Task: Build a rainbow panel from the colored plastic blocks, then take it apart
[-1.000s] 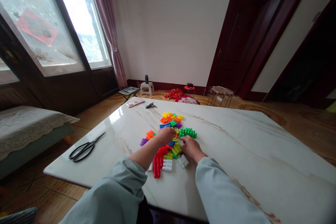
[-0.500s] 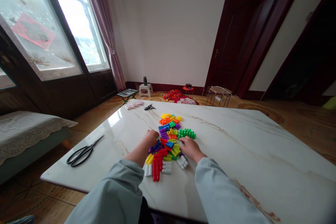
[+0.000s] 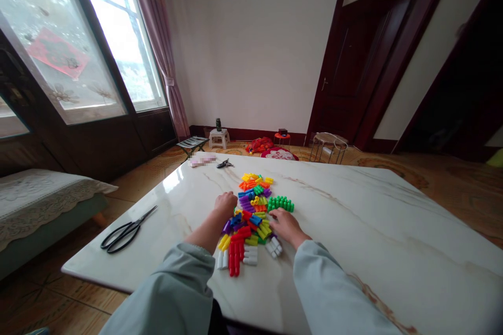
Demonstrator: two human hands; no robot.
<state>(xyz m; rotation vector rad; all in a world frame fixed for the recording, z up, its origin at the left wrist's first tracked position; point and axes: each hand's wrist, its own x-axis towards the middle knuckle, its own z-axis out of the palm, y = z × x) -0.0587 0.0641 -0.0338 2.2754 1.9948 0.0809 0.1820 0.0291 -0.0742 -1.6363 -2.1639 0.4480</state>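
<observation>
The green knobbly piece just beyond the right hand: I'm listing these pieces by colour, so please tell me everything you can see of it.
The green piece is bright and shiny, plastic by its look, with rows of rounded knobs; whether it is one part or several joined, I cannot tell. It lies lengthwise from left to right on the white table, at the right side of the coloured pieces. Its near edge borders the right hand in this view; whether they touch is unclear.

Black scissors [image 3: 135, 224], dark tool [image 3: 224, 164], white stool [image 3: 219, 137] bearing 1 container [image 3: 218, 124]; mauve curtain [image 3: 160, 52], dark-red door [image 3: 351, 73]
</observation>
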